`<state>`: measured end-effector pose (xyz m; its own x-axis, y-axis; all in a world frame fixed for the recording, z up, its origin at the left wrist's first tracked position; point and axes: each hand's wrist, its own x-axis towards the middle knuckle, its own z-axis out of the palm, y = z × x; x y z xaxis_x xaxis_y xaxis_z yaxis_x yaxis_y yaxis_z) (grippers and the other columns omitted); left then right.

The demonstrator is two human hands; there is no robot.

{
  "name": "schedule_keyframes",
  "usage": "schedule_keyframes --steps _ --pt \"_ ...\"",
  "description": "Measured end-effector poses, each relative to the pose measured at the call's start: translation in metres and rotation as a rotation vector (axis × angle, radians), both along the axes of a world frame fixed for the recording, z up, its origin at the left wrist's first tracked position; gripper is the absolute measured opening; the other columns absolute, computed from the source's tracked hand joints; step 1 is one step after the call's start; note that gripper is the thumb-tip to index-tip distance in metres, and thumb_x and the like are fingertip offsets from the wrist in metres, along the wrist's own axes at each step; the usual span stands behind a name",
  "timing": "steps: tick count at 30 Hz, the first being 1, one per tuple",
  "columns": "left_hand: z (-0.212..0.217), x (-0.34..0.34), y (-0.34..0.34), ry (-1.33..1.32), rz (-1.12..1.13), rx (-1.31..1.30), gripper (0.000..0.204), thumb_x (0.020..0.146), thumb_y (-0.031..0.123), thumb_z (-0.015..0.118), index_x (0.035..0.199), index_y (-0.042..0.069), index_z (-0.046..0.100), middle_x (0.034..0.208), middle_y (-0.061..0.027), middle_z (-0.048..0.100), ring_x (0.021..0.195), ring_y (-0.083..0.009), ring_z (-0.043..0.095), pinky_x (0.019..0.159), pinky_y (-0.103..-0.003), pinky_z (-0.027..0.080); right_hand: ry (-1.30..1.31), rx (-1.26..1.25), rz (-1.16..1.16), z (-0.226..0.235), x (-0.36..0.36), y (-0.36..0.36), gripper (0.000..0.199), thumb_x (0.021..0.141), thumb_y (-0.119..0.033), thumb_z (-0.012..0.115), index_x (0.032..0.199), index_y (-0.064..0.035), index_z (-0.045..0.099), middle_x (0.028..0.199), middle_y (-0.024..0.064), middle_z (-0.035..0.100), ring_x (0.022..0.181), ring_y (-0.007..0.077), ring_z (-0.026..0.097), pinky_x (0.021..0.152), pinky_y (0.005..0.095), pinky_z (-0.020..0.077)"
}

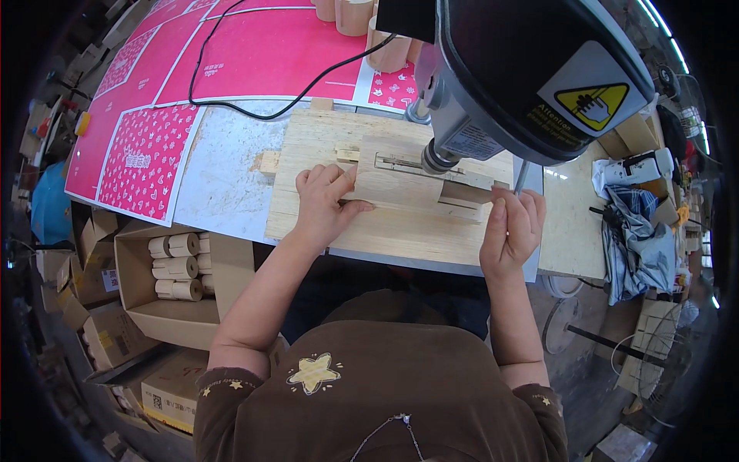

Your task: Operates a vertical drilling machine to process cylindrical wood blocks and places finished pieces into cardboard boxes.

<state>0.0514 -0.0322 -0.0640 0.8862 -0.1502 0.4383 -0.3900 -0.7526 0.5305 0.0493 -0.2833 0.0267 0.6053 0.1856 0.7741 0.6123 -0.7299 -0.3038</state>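
Observation:
Under the chuck (439, 156) of a black drill press (531, 69), a pale wooden block (392, 187) with a slotted top lies on a light wooden board (308, 154). My left hand (327, 202) grips the block's left end, thumb along the front side and fingers behind. At the block's right end, my right hand (514, 231) is closed, its thumb and fingers pressed together. A grey metal rod (523, 175) runs down from the machine to behind those fingers; what they hold is hidden. A dark gap (460, 202) shows in the block's front right part.
A black cable (285, 114) crosses the pink printed sheet (262, 58) on the table. Wooden cylinders (354, 17) stand at the back. Lower left, a cardboard box (169, 319) holds several wooden cylinders. Grey cloth (635, 239) hangs at the table's right side.

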Motion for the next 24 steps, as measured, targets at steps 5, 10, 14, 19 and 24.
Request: schedule_keyframes --steps 5,10,14,19,24 --pt "0.001 -0.003 -0.002 0.032 0.016 -0.008 0.057 0.055 0.027 0.077 0.107 0.012 0.06 0.077 0.0011 0.049 0.08 -0.0187 0.046 0.078 -0.036 0.026 -0.108 0.119 0.044 0.074 0.0 -0.004 0.02 0.085 -0.007 0.043 0.076 0.0051 0.057 0.061 0.0088 0.05 0.052 0.0165 0.043 0.051 0.0276 0.0349" --pt "0.006 0.002 -0.033 0.006 -0.021 -0.042 0.046 0.059 0.028 0.076 0.098 0.009 0.062 0.079 -0.001 0.05 0.081 -0.0205 0.047 0.081 -0.037 0.027 -0.147 0.002 0.005 0.138 0.099 -0.018 0.015 0.085 -0.014 0.056 0.088 -0.0004 0.062 0.069 0.0039 0.059 0.059 0.007 0.049 0.05 0.0191 0.0343" --pt "0.001 0.001 -0.039 0.039 0.005 -0.038 0.056 0.059 0.029 0.075 0.112 0.017 0.059 0.078 0.0002 0.049 0.081 -0.0192 0.046 0.08 -0.038 0.026 -0.229 -0.108 0.034 0.139 0.088 -0.025 0.014 0.084 -0.012 0.057 0.086 0.0008 0.061 0.068 0.0049 0.059 0.058 0.0073 0.049 0.05 0.0194 0.0341" --pt "0.001 0.001 -0.036 0.018 -0.012 -0.043 0.057 0.06 0.028 0.075 0.113 0.015 0.058 0.079 0.0 0.048 0.08 -0.0194 0.046 0.081 -0.038 0.026 0.106 0.286 0.004 0.125 0.021 -0.003 0.01 0.08 -0.005 0.057 0.079 0.0038 0.06 0.067 0.0087 0.058 0.057 0.0094 0.049 0.05 0.0224 0.0361" --pt "0.001 0.001 -0.037 0.037 -0.002 -0.025 0.05 0.059 0.028 0.075 0.103 0.011 0.06 0.08 -0.0014 0.049 0.08 -0.0209 0.046 0.081 -0.038 0.026 0.235 0.133 0.052 0.056 -0.019 0.0 0.01 0.077 0.001 0.051 0.077 0.0029 0.06 0.066 0.0098 0.056 0.058 0.0212 0.052 0.055 0.0281 0.0378"
